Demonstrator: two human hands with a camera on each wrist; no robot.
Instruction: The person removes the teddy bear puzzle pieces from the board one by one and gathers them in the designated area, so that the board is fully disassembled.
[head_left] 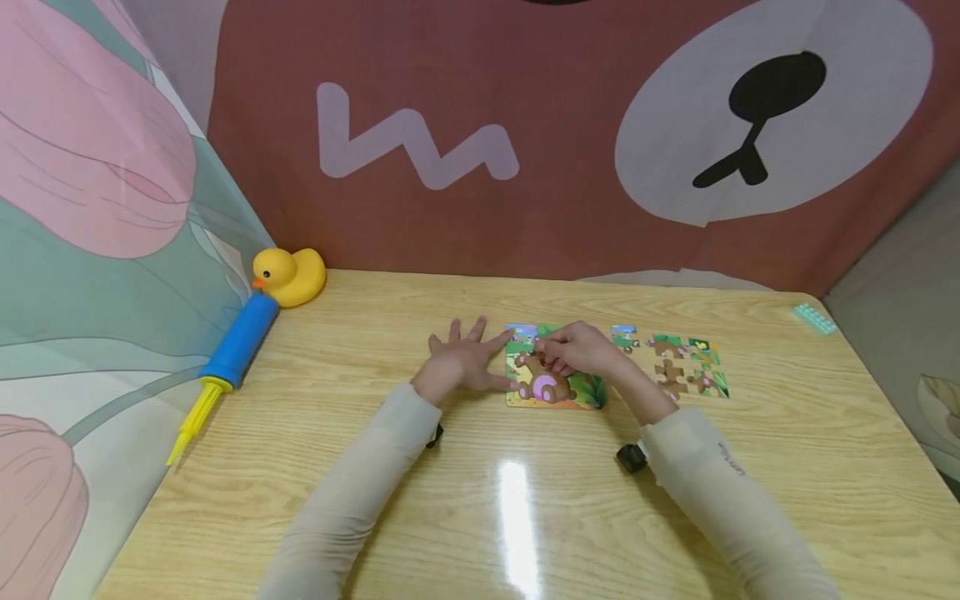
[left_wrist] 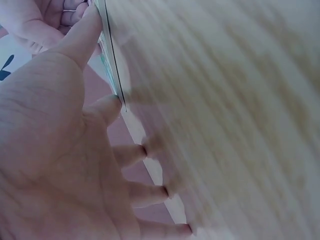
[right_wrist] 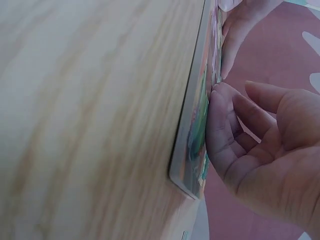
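Head view, far left: a blue-and-yellow pump (head_left: 238,340) lies slantwise near the side edge of the desk (head_left: 405,533); a yellow duck (head_left: 292,279) sits at its far end, whether touching I cannot tell.
Left hand: the left hand (head_left: 463,360) is spread wide, thumb and index finger reaching the left edge of the board, the other fingers fanned away from it.
Puzzle board: the puzzle board (head_left: 525,402) lies flat between the two hands, directly right of the left one; its longer side seems to run left to right, though the slanted view may mislead.
Right hand: the right hand (head_left: 576,348) comes over the board from its right side, fingers bent and fingertips down on the upper middle; whether they pinch a piece I cannot tell.
Gap to the right: a narrow strip of desk parts the board from the loose pieces (head_left: 670,372), with the right forearm (head_left: 637,390) slanting across its near end.
Loose pieces: spread rightward beyond that forearm, level with the board; the right hand is much the nearer.
Far right: a turquoise block (head_left: 814,318) lies near the desk's back corner, well apart from the pieces.
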